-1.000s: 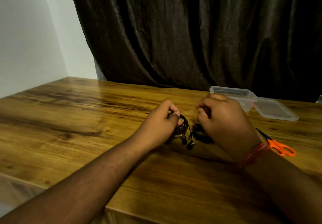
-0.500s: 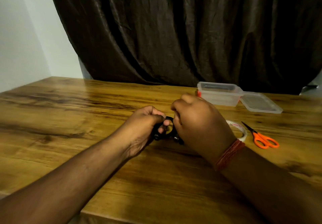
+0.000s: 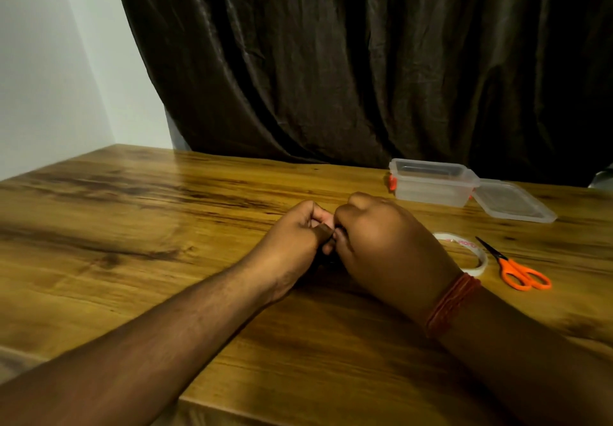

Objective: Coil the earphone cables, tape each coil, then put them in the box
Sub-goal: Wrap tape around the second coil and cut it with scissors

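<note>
My left hand (image 3: 292, 243) and my right hand (image 3: 381, 246) are pressed together over the middle of the wooden table (image 3: 132, 243), fingers curled inward. Between them they grip the black earphone coil (image 3: 326, 261), of which only a dark sliver shows under the fingers. The clear plastic box (image 3: 431, 182) stands open at the back right, with its lid (image 3: 512, 200) lying flat beside it. A roll of clear tape (image 3: 471, 253) lies just right of my right wrist.
Orange-handled scissors (image 3: 520, 274) lie right of the tape roll. A dark curtain (image 3: 365, 61) hangs behind the table and a white wall (image 3: 49, 77) is at the left. The table's near edge (image 3: 232, 407) runs below my forearms.
My hands have closed together over the coil, which showed as a black loop between them before and is now almost hidden. The view has shifted, showing more of the tape and scissors.
</note>
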`<move>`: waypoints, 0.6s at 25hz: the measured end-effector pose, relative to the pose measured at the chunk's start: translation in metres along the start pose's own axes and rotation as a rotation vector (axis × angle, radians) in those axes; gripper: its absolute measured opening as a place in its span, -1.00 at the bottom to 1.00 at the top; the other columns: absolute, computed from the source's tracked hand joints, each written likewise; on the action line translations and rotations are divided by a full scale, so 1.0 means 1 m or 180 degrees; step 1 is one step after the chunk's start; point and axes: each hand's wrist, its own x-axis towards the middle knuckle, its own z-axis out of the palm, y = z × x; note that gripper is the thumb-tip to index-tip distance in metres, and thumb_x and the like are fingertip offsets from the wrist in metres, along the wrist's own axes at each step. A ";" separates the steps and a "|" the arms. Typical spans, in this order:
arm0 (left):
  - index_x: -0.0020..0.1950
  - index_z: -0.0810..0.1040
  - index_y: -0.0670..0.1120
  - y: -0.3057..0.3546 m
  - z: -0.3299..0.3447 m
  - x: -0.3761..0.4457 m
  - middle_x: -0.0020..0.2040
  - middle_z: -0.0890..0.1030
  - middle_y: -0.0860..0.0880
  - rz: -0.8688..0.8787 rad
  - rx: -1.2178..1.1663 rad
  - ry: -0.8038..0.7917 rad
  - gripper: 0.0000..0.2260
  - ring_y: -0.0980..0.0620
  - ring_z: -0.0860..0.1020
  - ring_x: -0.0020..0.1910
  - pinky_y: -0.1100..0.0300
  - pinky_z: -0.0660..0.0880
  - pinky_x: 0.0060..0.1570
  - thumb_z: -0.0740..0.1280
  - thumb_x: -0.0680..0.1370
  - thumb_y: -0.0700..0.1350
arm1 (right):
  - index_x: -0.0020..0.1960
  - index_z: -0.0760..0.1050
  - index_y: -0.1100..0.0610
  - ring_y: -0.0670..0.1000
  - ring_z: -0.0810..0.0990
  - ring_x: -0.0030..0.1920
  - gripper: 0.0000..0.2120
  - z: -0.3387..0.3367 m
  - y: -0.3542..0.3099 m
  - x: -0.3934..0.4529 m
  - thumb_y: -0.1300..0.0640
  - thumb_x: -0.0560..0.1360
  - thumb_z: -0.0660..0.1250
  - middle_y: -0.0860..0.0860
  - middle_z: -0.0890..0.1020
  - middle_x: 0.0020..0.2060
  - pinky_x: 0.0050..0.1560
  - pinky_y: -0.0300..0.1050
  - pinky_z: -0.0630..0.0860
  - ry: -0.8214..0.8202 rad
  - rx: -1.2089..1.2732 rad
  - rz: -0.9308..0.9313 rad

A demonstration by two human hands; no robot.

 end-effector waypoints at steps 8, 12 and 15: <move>-0.12 0.46 -0.05 -0.003 0.000 0.003 -0.22 0.53 -0.17 0.0120 -0.0148 -0.0013 -0.80 0.06 0.44 -0.34 0.18 0.33 -0.36 0.19 0.64 -0.28 | 0.02 0.53 -0.02 -0.07 0.44 -0.14 -0.79 -0.008 0.003 -0.001 -0.09 0.53 0.21 -0.08 0.49 -0.10 -0.20 -0.19 0.24 0.0043 0.0422 0.0299; -0.11 0.46 -0.10 -0.001 -0.001 0.002 -0.15 0.56 -0.21 0.0152 -0.0407 -0.0086 -0.83 0.04 0.46 -0.29 0.18 0.38 -0.26 0.20 0.60 -0.32 | 0.04 0.50 -0.05 -0.08 0.45 -0.11 -0.75 -0.013 0.004 -0.002 -0.16 0.50 0.18 -0.11 0.48 -0.08 -0.20 -0.17 0.27 -0.0085 0.0362 0.0319; -0.12 0.45 -0.15 0.003 0.000 0.000 -0.24 0.58 -0.14 0.0200 -0.0834 -0.0192 -0.85 0.02 0.47 -0.29 0.19 0.37 -0.27 0.18 0.61 -0.32 | 0.06 0.49 -0.08 -0.06 0.50 -0.06 -0.67 -0.016 0.005 -0.001 -0.25 0.46 0.17 -0.12 0.50 -0.05 -0.20 -0.17 0.29 -0.0106 0.0252 0.0325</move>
